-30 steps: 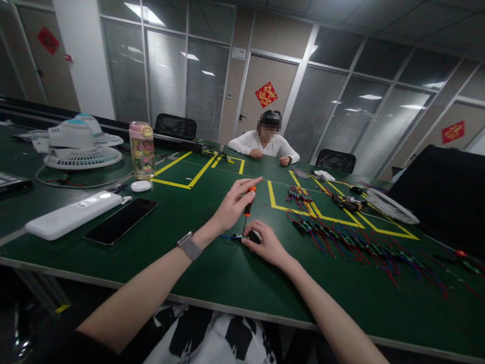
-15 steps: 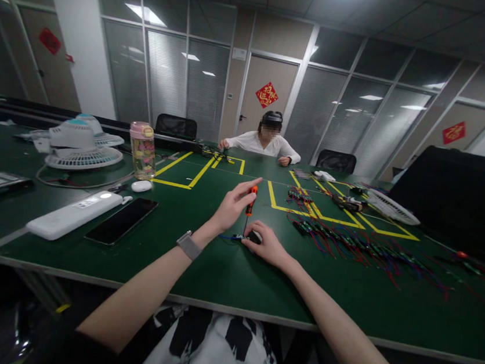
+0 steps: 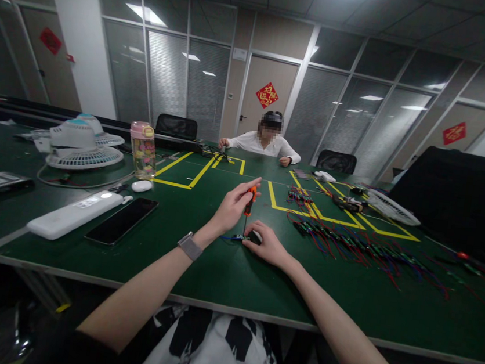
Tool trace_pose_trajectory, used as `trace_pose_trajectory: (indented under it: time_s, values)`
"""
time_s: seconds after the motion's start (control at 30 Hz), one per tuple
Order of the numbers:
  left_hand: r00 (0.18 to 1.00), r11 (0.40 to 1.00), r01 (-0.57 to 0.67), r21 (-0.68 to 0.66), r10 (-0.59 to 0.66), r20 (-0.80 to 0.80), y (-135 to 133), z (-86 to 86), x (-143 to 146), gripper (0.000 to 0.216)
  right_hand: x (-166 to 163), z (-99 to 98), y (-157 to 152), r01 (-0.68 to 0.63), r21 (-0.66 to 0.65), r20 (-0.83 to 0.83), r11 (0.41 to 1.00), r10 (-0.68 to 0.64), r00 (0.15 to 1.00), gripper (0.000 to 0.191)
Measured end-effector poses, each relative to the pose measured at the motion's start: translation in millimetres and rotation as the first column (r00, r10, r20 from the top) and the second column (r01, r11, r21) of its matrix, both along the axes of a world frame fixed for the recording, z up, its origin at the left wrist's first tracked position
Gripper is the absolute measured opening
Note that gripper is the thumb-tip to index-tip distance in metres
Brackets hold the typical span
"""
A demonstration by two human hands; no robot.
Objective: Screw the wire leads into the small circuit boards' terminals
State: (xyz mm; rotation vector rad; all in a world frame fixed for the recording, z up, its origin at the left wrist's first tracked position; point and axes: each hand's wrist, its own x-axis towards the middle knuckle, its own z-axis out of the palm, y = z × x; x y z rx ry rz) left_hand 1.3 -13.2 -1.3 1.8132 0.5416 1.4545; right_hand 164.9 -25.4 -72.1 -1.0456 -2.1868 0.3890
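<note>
Table (image 3: 223, 273) first: its green top fills the middle band of the frame, and almost nothing on it has shifted in the last second. The one clear change is at upper centre, where the person opposite (image 3: 267, 143) now has a hand stretched out leftward. Right of centre, the yellow-taped box (image 3: 272, 200) holds a cluster of wired parts (image 3: 297, 197). At centre left the pink-lidded bottle (image 3: 142, 150) stands shut, and you cannot tell what is in it.

At centre, your left hand (image 3: 231, 207) pinches the screwdriver (image 3: 250, 197) upright by its orange handle, forefinger stretched past it. The grip matches a second ago, so I judge the driving stands where it stood. Your right hand (image 3: 268, 243) lies curled and pressed on the small board (image 3: 239, 238) under the tip, pinning it to the table.
</note>
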Motion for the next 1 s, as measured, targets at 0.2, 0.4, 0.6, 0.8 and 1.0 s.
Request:
trace_pose_trajectory:
  time_s: [0.2,0.4,0.6,0.8,1.0]
  values:
    - [0.985,0.978,-0.149,0.143,0.160,-0.068,-2.3,-1.2,-0.3,0.038,0.5,-1.2,1.1,0.000,0.002,-0.009,1.000,0.000,1.000,0.009]
    - [1.000,0.998,-0.029,0.059,0.029,-0.009,0.7,-3.6,0.9,0.043,-0.9,0.8,0.3,-0.005,-0.011,0.002,1.000,0.005,1.000,0.009]
    - [0.965,0.944,-0.233,0.234,0.255,-0.069,-3.7,-0.7,-0.1,0.037,-0.4,2.0,0.1,-0.006,-0.015,0.010,1.000,0.006,1.000,0.008]
    - [0.999,0.999,0.042,0.019,-0.042,-0.029,-1.3,-0.5,1.3,0.041,0.3,1.8,-0.4,-0.011,-0.008,0.008,1.000,0.011,1.000,0.008]
    - [0.953,0.934,-0.284,0.215,0.301,-0.046,-2.1,-1.5,-0.6,0.031,-0.6,1.4,-0.4,-0.001,-0.008,-0.002,1.000,0.001,1.000,0.008]
